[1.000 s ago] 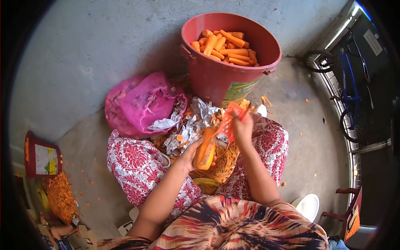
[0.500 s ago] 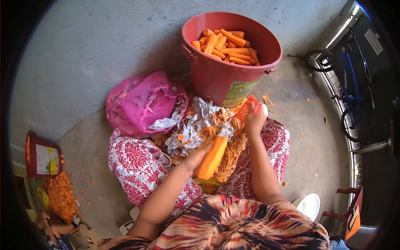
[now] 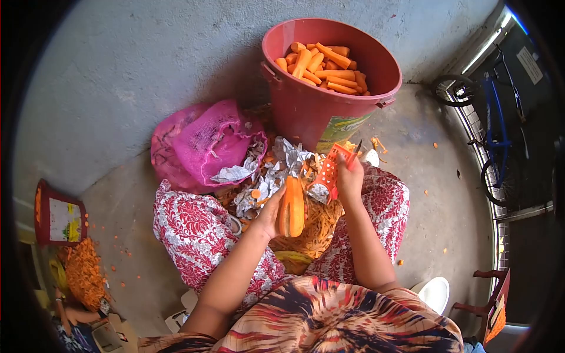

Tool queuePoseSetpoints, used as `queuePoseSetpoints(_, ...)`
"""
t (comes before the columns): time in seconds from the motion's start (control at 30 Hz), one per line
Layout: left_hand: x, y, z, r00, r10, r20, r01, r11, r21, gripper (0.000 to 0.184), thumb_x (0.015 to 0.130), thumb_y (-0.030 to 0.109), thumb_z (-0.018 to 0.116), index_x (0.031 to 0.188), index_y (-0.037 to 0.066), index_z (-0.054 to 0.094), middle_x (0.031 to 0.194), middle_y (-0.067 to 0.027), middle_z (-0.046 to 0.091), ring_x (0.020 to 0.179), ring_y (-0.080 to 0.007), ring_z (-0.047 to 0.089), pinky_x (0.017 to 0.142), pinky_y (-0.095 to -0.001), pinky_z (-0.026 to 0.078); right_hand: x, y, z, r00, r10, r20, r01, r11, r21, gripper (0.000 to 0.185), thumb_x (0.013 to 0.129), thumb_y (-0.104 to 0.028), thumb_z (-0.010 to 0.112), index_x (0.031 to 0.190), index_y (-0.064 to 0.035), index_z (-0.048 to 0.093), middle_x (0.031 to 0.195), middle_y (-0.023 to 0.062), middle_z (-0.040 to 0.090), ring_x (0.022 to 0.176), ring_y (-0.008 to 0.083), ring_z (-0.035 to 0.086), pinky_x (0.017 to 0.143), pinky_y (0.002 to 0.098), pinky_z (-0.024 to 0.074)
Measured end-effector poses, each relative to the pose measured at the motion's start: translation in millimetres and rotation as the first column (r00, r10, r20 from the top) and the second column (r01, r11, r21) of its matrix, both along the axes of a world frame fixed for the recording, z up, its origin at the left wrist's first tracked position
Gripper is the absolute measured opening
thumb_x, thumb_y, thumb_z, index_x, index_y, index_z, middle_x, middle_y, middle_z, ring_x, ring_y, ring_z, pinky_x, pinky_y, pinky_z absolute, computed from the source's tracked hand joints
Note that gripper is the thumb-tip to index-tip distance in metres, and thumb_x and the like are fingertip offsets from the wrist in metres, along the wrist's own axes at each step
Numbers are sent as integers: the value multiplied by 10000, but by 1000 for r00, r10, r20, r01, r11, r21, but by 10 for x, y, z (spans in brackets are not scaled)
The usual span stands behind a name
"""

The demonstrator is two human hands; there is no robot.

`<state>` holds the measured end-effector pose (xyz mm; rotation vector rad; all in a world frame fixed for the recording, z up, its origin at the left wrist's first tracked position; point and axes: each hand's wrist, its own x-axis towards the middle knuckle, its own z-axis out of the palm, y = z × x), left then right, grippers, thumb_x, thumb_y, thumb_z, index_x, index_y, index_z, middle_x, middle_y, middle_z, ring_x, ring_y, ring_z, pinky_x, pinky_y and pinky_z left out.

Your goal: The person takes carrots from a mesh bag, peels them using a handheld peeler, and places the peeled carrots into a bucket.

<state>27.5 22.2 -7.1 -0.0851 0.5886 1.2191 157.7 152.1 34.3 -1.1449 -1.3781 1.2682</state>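
A thick, mostly peeled carrot (image 3: 296, 206) stands nearly upright in my left hand (image 3: 272, 216), whose fingers wrap round it from the left. Darker strips of skin run along its near side. To its right, my right hand (image 3: 351, 176) is closed on an orange peeler (image 3: 331, 169) with a flat plate full of holes. A dark pointed tip sticks up beyond the fingers of that hand. The peeler and the carrot are apart. Below them lies a heap of carrot peelings (image 3: 322, 226) between the legs, with crumpled silvery paper (image 3: 259, 191) beside it.
A big red bucket (image 3: 329, 112) of peeled carrots (image 3: 335, 73) stands beyond my hands. Left of it lies a pink mesh sack (image 3: 206, 141). Another red bucket (image 3: 65, 220) and a peelings pile (image 3: 85, 273) are far left, near a person's arm (image 3: 76, 315). A blue bicycle (image 3: 494, 129) is at right.
The carrot has turned from slanting to nearly upright and moved slightly left, showing its darker strips. My right hand has shifted down and left a little, turning the peeler's holed plate into view.
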Motion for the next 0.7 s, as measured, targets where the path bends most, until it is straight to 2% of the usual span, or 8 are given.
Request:
queuePoseSetpoints(0.1,-24,19,-112,998,18,66,-19,1000,7,386,788,412,505,1053,132,489,872,-109,581,734,-275,580,630,-418,488,28,8,-26,998,34,-47,-38,995,-87,149,844,-130,462,913,-16,529,636,-12,517,513,59,444,462,225,370)
queuePoseSetpoints(0.2,-37,22,-128,984,127,-123,-130,991,-17,418,802,385,502,1120,120,445,968,-81,542,865,-225,538,752,-352,448,70,-21,53,989,81,123,-68,992,-106,152,835,-136,475,902,-23,551,604,-8,512,494,58,434,445,225,357)
queuePoseSetpoints(0.3,19,58,-50,787,390,-478,-320,921,223,535,801,423,489,1182,67,370,1137,-61,429,1050,-168,407,893,-313,320,117,-81,48,909,184,374,-136,979,-150,155,817,-153,495,856,-13,549,618,41,539,515,95,471,471,256,382)
queuePoseSetpoints(0.43,-34,91,-2,642,502,-579,-328,863,384,564,799,412,491,1199,46,338,1127,-57,404,1054,-141,377,901,-285,287,92,-180,-235,797,280,535,-221,960,-173,210,795,-204,515,778,6,530,619,150,541,567,219,529,555,330,420)
queuePoseSetpoints(0.5,-73,71,-41,685,502,-528,-310,857,412,554,794,393,506,1193,43,347,1099,-54,427,1022,-143,405,880,-281,309,70,-225,-275,756,274,594,-264,959,-106,210,794,-202,514,767,6,524,621,164,534,574,237,531,563,334,417)
queuePoseSetpoints(0.63,-114,30,-29,772,361,-523,-174,912,372,539,754,297,590,1173,31,379,1050,-47,477,951,-137,460,837,-265,355,89,-129,-283,841,201,502,-172,980,-104,205,802,-199,508,770,4,512,640,151,549,583,218,544,556,334,423)
queuePoseSetpoints(0.67,-110,19,5,723,325,-610,-94,921,379,537,736,265,611,1164,28,390,1040,-45,485,941,-134,467,830,-262,364,89,-123,-243,939,161,305,-145,987,-75,141,828,-165,489,827,-36,548,671,38,565,489,65,445,447,207,363)
queuePoseSetpoints(0.7,-94,10,62,664,290,-690,-14,926,376,537,717,233,633,1154,26,400,1029,-43,492,931,-132,473,822,-259,372,85,-98,-154,980,112,162,-98,991,-95,143,830,-160,485,833,-33,551,670,29,557,490,63,445,445,206,366)
